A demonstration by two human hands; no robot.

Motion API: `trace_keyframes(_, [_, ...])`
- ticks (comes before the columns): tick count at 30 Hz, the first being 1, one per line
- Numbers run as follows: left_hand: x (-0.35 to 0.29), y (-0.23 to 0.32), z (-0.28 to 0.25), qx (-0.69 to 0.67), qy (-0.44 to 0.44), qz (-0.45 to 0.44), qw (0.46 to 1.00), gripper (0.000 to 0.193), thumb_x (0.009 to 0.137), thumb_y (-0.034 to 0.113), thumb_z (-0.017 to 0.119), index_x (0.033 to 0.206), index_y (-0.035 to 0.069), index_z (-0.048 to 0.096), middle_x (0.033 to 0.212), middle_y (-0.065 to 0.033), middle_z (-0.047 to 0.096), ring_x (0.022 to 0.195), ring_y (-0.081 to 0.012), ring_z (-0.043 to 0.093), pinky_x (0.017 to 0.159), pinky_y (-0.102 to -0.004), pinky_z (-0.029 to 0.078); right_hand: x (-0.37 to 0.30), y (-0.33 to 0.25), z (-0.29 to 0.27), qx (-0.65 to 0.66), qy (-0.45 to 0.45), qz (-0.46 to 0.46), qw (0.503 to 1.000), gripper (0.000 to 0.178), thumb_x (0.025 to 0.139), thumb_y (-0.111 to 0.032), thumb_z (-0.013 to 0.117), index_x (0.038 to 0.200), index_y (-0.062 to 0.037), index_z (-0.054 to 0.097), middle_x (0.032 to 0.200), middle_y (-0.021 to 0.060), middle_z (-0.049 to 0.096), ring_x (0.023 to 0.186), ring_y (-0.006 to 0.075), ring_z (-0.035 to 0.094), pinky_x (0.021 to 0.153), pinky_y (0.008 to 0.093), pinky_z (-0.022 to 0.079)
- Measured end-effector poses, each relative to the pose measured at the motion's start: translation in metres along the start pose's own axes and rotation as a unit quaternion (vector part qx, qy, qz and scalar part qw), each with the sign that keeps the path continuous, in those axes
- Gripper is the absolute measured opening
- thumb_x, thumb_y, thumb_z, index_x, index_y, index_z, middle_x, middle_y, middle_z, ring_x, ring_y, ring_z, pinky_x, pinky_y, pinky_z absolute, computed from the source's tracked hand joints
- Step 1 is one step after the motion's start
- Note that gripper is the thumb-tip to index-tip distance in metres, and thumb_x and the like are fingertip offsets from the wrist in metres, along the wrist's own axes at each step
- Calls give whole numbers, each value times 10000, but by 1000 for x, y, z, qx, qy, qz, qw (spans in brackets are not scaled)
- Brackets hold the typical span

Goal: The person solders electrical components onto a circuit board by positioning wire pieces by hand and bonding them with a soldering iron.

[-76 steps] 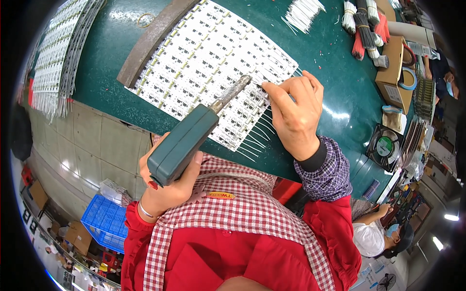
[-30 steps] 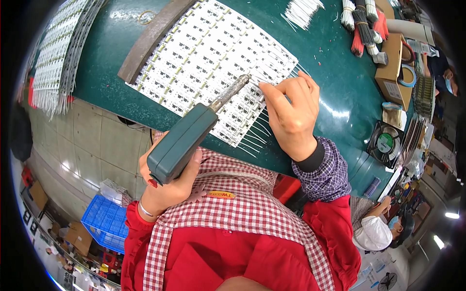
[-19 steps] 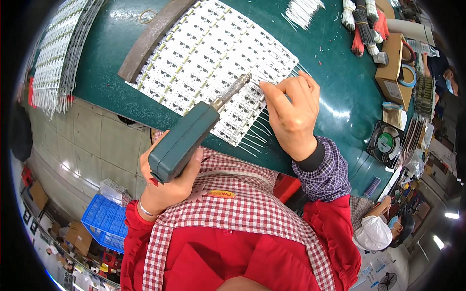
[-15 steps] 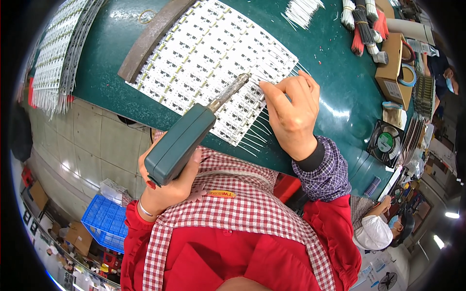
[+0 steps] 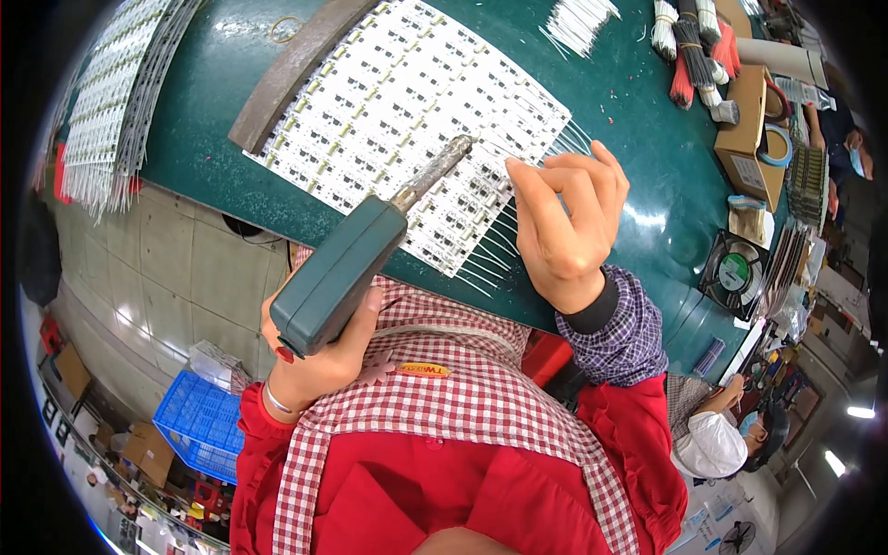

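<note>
Little has moved since the earlier frames: the soldering iron's tip has stayed over the same spot on the panel and the right hand has kept its pinch there. At far left, strips of white circuit boards (image 5: 111, 102) hang over the edge of the green surface (image 5: 647, 185). The left hand (image 5: 319, 361) is clenched around the dark green handle of the soldering iron (image 5: 356, 268), whose blackened metal barrel slants up and right to end over the panel of white circuit boards (image 5: 407, 129). That panel is a tilted grid of small white boards with tiny yellow parts, lying against a brown bar (image 5: 296, 69) along its upper left edge, with thin white wires (image 5: 499, 250) fanning out from its lower right edge. The right hand (image 5: 564, 222) rests there, fingertips pinched on one wire beside the iron's tip. Farther right lie bundles of wires (image 5: 689, 46), a cardboard box (image 5: 745, 139) and a small fan (image 5: 735, 273). Below the surface show a tiled floor and a blue crate (image 5: 199, 430).
</note>
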State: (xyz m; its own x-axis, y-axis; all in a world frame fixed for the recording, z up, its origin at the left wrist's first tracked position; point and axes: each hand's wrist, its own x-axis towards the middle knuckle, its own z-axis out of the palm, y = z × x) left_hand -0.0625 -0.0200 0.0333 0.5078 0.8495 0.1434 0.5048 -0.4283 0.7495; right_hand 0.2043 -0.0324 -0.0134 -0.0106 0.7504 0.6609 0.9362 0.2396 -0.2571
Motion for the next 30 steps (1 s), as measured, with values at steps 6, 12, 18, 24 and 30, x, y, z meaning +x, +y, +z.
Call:
trace_keyframes(6, [1, 0, -2, -46, -4, -38, 998, 173, 773, 24, 773, 945, 5, 762, 906, -130, 740, 779, -286, 711, 686, -365, 580, -2, 3, 7, 36, -42, 6, 998, 250, 706, 8, 722, 946, -65, 719, 791, 21, 557, 830, 203, 617, 989, 503, 447])
trace_keyframes(12, [1, 0, 0, -81, -4, -70, 994, 187, 774, 12, 775, 955, -29, 747, 916, -144, 744, 770, -290, 715, 712, -363, 579, -2, 3, 9, 39, -59, 14, 997, 251, 696, 4, 718, 937, -67, 715, 774, 21, 536, 808, 204, 604, 982, 506, 448])
trace_keyframes(18, [2, 1, 0, -94, -11, -87, 992, 185, 781, 5, 770, 957, -41, 739, 920, -159, 738, 763, -293, 711, 718, -358, 575, -2, 3, 9, 32, -62, 14, 997, 236, 696, 1, 717, 921, -69, 713, 756, 19, 513, 792, 200, 590, 974, 507, 455])
trace_keyframes(24, [-6, -6, 1, -33, -13, -25, 999, 162, 783, 14, 768, 944, 3, 758, 926, -146, 732, 758, -286, 710, 669, -360, 567, -1, 2, 8, 30, -65, 14, 997, 234, 701, 3, 722, 924, -68, 717, 758, 19, 516, 784, 201, 585, 967, 506, 458])
trace_keyframes(30, [-12, -5, 3, -13, 4, -26, 1000, 157, 777, 41, 766, 934, 50, 778, 931, -112, 731, 745, -275, 701, 610, -366, 552, -1, 2, 7, 28, -73, 18, 997, 225, 712, 0, 723, 926, -70, 719, 768, 19, 523, 783, 204, 583, 971, 507, 451])
